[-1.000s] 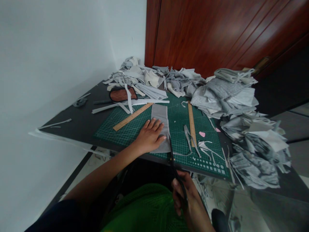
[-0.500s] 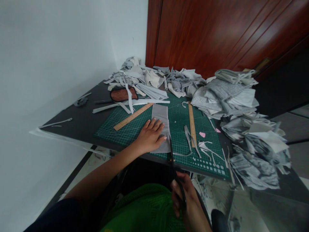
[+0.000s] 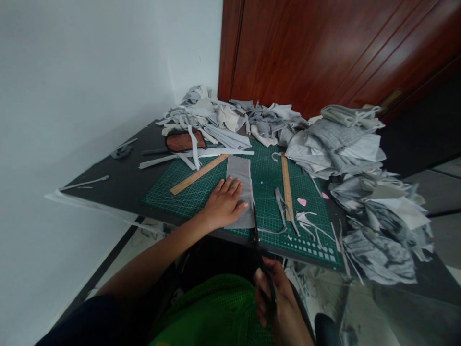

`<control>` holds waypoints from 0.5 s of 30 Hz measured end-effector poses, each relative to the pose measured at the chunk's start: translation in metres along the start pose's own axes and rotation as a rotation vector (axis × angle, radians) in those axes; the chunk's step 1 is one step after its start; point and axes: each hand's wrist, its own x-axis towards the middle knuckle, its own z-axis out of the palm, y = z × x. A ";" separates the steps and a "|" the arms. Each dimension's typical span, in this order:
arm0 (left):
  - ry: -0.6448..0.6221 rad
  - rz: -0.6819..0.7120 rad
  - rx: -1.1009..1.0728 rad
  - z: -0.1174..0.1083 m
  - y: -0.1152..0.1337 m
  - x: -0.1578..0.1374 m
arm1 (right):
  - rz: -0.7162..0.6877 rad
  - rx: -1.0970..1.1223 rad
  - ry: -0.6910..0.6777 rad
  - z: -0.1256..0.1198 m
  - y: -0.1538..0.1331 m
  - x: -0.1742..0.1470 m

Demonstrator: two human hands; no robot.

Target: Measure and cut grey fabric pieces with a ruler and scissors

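Observation:
A grey strip of fabric (image 3: 239, 166) lies flat on the green cutting mat (image 3: 266, 168), near the front edge of the table. My left hand (image 3: 224, 204) presses down on it, palm down with the fingers stretched out. Black scissors (image 3: 262, 262) are in my right hand (image 3: 279, 293), whose fingers are wrapped round the handles below the table edge. Their blades point away from me and lie along the fabric's right edge. From the lower right corner of the fabric a thin grey trimming (image 3: 272, 231) trails over the mat.
Two wooden rulers (image 3: 200, 174) lie on the mat, one on each side. Fabric scraps (image 3: 205, 113) are heaped along the back, and stacked grey cloth (image 3: 334, 144) rises at the right. A brown dark-edged pad (image 3: 180, 142) rests at the back left. Small offcuts (image 3: 309, 223) lie at the right.
Almost nothing differs. The scissor handles in my right hand have shifted very slightly, while my left hand stays on the fabric.

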 end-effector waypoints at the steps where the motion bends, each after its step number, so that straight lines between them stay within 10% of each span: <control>1: 0.001 -0.003 0.003 0.000 0.000 0.000 | 0.000 0.004 0.000 0.001 -0.001 -0.001; 15: 0.003 -0.011 -0.004 0.002 0.000 -0.001 | -0.008 0.010 0.004 0.000 -0.002 -0.003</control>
